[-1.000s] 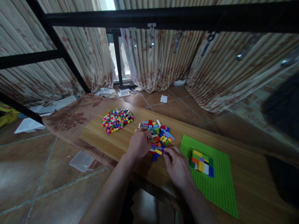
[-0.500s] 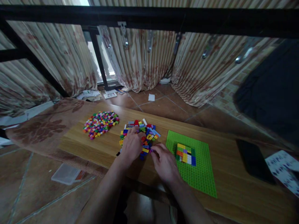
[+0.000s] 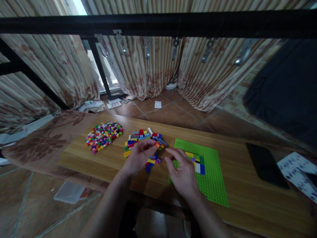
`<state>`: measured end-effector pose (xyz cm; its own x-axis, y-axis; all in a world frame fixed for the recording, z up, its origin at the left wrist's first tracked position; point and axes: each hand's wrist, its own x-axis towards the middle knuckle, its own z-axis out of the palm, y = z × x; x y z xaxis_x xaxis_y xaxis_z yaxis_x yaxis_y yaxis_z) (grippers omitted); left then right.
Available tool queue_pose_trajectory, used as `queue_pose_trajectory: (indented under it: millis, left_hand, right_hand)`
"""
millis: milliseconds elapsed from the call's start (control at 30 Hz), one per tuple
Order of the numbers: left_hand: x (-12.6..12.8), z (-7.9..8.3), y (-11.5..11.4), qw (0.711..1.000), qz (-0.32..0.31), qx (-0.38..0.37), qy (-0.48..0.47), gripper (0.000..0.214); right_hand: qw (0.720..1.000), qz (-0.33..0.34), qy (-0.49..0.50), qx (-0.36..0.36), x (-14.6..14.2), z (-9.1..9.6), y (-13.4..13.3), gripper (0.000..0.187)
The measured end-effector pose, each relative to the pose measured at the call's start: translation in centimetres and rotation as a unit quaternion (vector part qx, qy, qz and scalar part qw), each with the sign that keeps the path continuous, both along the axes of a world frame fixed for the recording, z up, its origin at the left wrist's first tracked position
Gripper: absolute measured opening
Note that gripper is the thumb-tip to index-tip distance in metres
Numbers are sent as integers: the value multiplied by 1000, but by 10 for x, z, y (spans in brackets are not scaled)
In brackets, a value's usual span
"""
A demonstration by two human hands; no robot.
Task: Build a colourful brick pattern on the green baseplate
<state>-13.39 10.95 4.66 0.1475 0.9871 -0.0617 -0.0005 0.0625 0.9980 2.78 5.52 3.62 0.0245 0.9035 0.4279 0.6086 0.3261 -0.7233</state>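
Between the thumb and fingertips of my left hand [image 3: 140,155] is a small orange brick [image 3: 157,144]. That hand is over a pile of mixed toy bricks [image 3: 152,162], hiding part of it. My right hand [image 3: 182,172] is just to the right of the pile, thumb and fingers apart with nothing between them. Behind it lies a green baseplate [image 3: 214,181], partly covered by the hand. A flat block of joined bricks [image 3: 200,165] in yellow, white, blue and green sits on the baseplate, its left part hidden by my right hand.
A heap of smaller bricks [image 3: 104,135] lies on the left of the wooden table [image 3: 86,165]. Toward the right end are a black flat device [image 3: 267,165] and a printed sheet [image 3: 294,172]. A clear plastic box [image 3: 69,192] stands on the floor at left.
My left hand has come up from the pile with the orange brick pinched in it. My right hand has drawn off the pile's edge and its fingers have spread. The view has shifted slightly.
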Motion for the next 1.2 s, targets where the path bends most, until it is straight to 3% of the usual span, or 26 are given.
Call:
queue_pose_trajectory:
  millis: [67,167,367,567,867,1067,1200]
  left_hand:
    - [8,5,-4,989,-26,-85,-117,27]
    - [17,9,-9,959,-53,-177,-216,26]
    - [33,5,-15,932,-96,-237,-258,19]
    - [42,2,-19,955,-97,-214,-179,26]
    - [52,-9,-18,991,-59,-113,-40,18]
    - [69,-25,-20,993,-109,-9,46,14]
    - [75,-30,-22,988,-122,15,96,15]
  right_hand:
    - [1000,-6,15,23,3,4,-1,28]
    - [999,-9,20,41,7,7,-2,30]
    - [999,-21,13,34,14,7,-2,21]
    - [999,-18,-30,-1,31,8,-4,18]
    - [992,-105,-67,-31,100,3,-12,23]
    - [990,-29,-120,-68,93,-5,-18,16]
    - [985,-18,-155,-75,87,-10,-17,12]
